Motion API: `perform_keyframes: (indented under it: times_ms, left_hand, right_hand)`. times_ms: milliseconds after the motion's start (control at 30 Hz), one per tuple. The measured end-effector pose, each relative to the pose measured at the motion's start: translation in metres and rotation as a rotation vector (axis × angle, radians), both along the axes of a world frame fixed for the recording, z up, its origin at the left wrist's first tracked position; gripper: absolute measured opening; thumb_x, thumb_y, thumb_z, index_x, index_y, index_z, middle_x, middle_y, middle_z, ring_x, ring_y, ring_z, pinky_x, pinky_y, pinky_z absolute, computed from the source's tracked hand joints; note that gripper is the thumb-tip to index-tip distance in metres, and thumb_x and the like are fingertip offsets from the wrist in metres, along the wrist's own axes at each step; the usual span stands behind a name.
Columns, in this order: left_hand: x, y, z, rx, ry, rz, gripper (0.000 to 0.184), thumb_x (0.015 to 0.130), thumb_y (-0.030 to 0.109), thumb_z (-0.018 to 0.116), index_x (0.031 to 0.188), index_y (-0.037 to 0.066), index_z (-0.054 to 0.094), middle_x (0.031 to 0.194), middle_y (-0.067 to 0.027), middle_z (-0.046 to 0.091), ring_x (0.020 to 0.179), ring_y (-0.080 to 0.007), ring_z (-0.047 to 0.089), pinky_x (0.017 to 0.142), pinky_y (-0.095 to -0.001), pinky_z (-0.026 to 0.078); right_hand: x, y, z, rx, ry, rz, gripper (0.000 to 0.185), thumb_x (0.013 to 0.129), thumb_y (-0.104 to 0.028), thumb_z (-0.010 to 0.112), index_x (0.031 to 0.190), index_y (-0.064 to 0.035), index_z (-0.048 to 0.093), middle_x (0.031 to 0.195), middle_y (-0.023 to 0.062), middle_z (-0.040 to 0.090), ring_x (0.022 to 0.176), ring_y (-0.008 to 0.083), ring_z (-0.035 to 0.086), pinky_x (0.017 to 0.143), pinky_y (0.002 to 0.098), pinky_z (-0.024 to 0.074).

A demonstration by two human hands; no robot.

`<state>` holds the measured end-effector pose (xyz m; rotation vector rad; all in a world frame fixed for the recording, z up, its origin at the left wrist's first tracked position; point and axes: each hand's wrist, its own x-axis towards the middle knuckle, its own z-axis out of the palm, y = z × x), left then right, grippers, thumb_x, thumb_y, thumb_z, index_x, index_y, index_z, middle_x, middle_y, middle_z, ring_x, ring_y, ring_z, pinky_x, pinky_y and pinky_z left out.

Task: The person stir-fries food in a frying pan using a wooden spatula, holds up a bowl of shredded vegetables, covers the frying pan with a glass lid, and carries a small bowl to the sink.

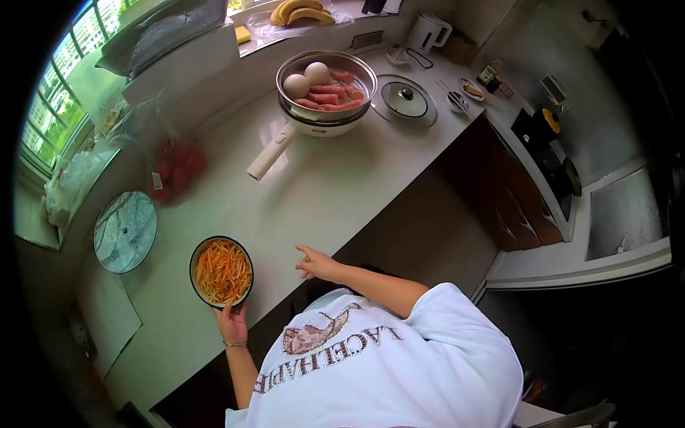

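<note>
My left hand (232,324) grips the near rim of a dark-rimmed bowl (250,285), its thumb over the edge. Shredded orange and pale vegetables (223,271) fill the bowl. Off to the bowl's right, by the counter's front edge, my right hand (316,264) holds nothing; its index finger is stretched out and the other fingers are partly bent. Farther back stands a white electric pot (325,130) with a long handle. The steel steamer (367,96) on top carries two round white items (317,73) and several reddish pieces (328,96).
A glass lid (404,98) lies right of the pot. To the left are a bag of red fruit (175,167) and a round glass disc (125,232). Bananas (303,12) rest on the sill; a kettle (429,33) and small dishes (471,89) stand at the back right.
</note>
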<state>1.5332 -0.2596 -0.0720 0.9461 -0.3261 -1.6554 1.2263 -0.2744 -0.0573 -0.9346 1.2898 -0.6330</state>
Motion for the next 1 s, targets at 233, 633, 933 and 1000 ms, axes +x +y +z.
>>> perform_keyframes:
  times_ms: [233, 633, 933, 1000]
  left_hand:
    - [0.003, -0.002, 0.0, -0.034, 0.034, -0.038, 0.061, 0.092, 0.002, 0.044, 0.142, 0.021, 0.015, 0.137, -0.012, 0.037, 0.116, -0.0287, 0.049, 0.096, -0.0462, 0.045]
    - [-0.001, 0.016, 0.002, 0.035, -0.134, -0.148, 0.067, 0.09, 0.031, 0.057, 0.14, 0.02, 0.014, 0.122, -0.0113, 0.053, 0.104, -0.0266, 0.059, 0.082, -0.0368, 0.05]
    - [-0.002, 0.057, -0.007, 0.165, -0.38, -0.336, 0.022, 0.084, 0.023, 0.066, 0.088, 0.002, 0.066, 0.078, -0.0057, 0.067, 0.056, -0.0061, 0.056, 0.054, -0.0189, 0.046]
    - [-0.003, 0.062, -0.007, 0.168, -0.409, -0.26, 0.021, 0.083, 0.023, 0.067, 0.08, 0.003, 0.066, 0.071, -0.0039, 0.066, 0.051, -0.0053, 0.053, 0.049, -0.019, 0.043]
  right_hand:
    - [-0.052, 0.048, -0.015, 0.141, 0.014, -0.123, 0.053, 0.092, -0.019, 0.049, 0.138, -0.0034, 0.03, 0.107, 0.0126, 0.06, 0.085, 0.0169, 0.06, 0.075, 0.0267, 0.0499]
    - [-0.053, 0.069, -0.016, 0.178, 0.043, -0.112, 0.012, 0.086, -0.014, 0.062, 0.081, -0.0033, 0.061, 0.063, 0.0032, 0.059, 0.047, 0.0064, 0.047, 0.042, 0.0195, 0.0362]
    - [-0.04, 0.061, -0.022, 0.179, 0.212, 0.017, 0.042, 0.09, -0.037, 0.057, 0.061, -0.0083, 0.048, 0.047, -0.0003, 0.044, 0.035, 0.0074, 0.039, 0.033, 0.0215, 0.0288]
    - [-0.034, 0.055, -0.033, 0.187, 0.184, 0.08, 0.039, 0.091, -0.035, 0.056, 0.063, -0.0076, 0.05, 0.048, 0.0007, 0.048, 0.037, 0.0074, 0.041, 0.034, 0.021, 0.0305]
